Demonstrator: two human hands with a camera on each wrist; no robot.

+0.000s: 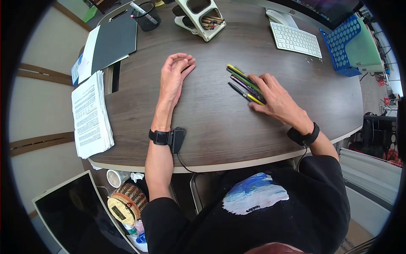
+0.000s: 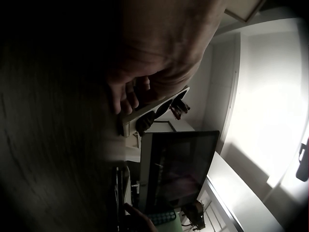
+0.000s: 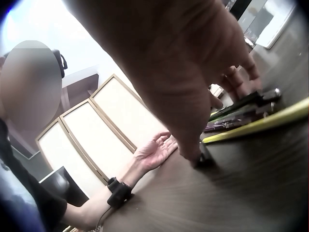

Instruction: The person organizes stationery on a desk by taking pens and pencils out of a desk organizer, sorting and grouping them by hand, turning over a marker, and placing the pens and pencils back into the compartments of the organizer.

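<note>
My right hand lies over a small bunch of pens on the desk, thumb at the near side and fingers at the far side. Its palm hides their right ends. In the bunch are a black pen, a purple pen and a yellow-and-black one. The right wrist view shows a long yellow barrel sticking out past the thumb. My left hand rests on its side on the desk, left of the pens, fingers loosely bent and holding nothing.
A stack of printed papers and a dark folder lie at the left. Along the back stand a pen cup, a white pencil holder, a keyboard and a mouse. A blue file rack is at the right.
</note>
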